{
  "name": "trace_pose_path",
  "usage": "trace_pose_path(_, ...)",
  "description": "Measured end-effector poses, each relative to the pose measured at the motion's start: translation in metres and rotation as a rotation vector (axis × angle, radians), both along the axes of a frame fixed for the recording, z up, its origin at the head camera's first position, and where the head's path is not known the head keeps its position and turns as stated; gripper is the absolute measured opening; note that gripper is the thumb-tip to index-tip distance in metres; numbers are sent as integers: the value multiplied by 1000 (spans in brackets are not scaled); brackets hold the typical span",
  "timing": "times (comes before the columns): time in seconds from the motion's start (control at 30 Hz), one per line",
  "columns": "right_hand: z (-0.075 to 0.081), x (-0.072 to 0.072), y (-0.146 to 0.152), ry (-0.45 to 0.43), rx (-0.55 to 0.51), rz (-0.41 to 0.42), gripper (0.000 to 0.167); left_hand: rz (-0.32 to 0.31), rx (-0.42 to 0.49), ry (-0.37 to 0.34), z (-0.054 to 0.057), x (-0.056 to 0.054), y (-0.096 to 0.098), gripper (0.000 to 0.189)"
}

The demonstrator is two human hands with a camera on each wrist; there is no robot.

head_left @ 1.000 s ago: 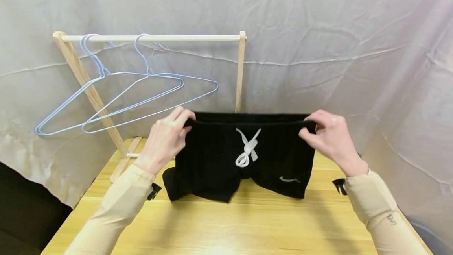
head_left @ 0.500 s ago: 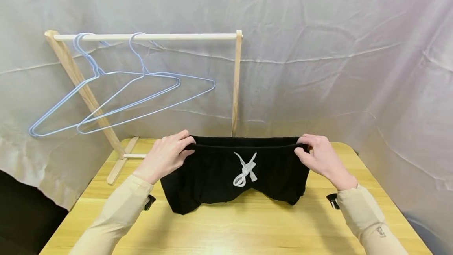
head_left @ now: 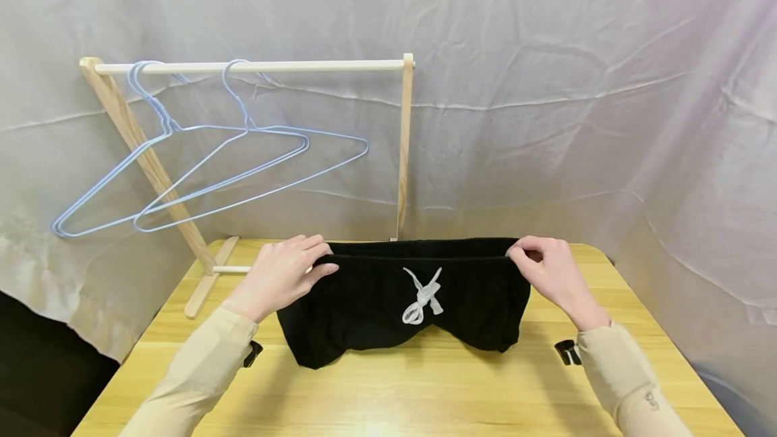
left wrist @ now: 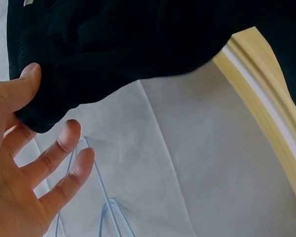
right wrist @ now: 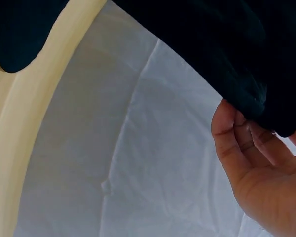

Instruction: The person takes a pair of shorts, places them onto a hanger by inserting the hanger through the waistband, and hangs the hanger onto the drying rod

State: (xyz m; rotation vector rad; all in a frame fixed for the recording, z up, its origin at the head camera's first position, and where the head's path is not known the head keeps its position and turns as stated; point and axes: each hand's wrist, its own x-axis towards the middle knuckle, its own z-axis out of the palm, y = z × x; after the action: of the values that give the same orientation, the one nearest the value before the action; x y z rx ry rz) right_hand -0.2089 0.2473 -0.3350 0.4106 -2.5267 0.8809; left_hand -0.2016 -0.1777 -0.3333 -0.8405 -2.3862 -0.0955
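Note:
A pair of black shorts (head_left: pixel 370 309) with a white tied drawstring (head_left: pixel 421 299) is held up by its waistband, lower part bunched at the wooden table (head_left: pixel 388 396). At the waistband's left end, my left hand (head_left: pixel 284 275) pinches the cloth. In the left wrist view its thumb (left wrist: pixel 27 89) lies on the fabric and the other fingers spread below. My right hand (head_left: pixel 551 276) pinches the opposite end of the waistband. The right wrist view shows its fingers (right wrist: pixel 227 133) against the dark cloth, the thumb mostly hidden.
Behind the left hand stands a wooden rack (head_left: pixel 403 154) with a white rail (head_left: pixel 315 67). Several light blue wire hangers (head_left: pixel 243 128) hang from it, reaching above the left hand. Grey cloth (head_left: pixel 546 120) covers the back and right side.
Both hands have lowered the shorts onto the table, and the legs have folded under so the printed mark is out of sight. Over the last half second the hands have barely moved.

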Motion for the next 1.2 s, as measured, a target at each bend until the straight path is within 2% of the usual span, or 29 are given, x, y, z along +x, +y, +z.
trace_pose_path(0.17, -9, 5, -5, 54, -8, 22, 20, 25, -16, -36, -8, 2, 2, 21)
trace_pose_path(0.43, -22, 8, -10, 188, -12, 98, 21, 34, 8, -240, -21, 7, 2, 22)
trace_pose_path(0.6, -24, 10, -15, 260, -36, 163, 18, 25, 122, -424, -19, 10, 2, 21)
trace_pose_path(0.7, -24, 12, -20, 300, -27, 213, 14, 38, 233, -476, -14, 10, 1, 21)
trace_pose_path(1.0, -28, 11, -22, 324, 26, 264, 15, 33, 543, -405, 3, -1, -16, 24)
trace_pose_path(1.2, -28, 11, -22, 302, 49, 262, 14, 29, 689, -289, 21, -6, -29, 24)
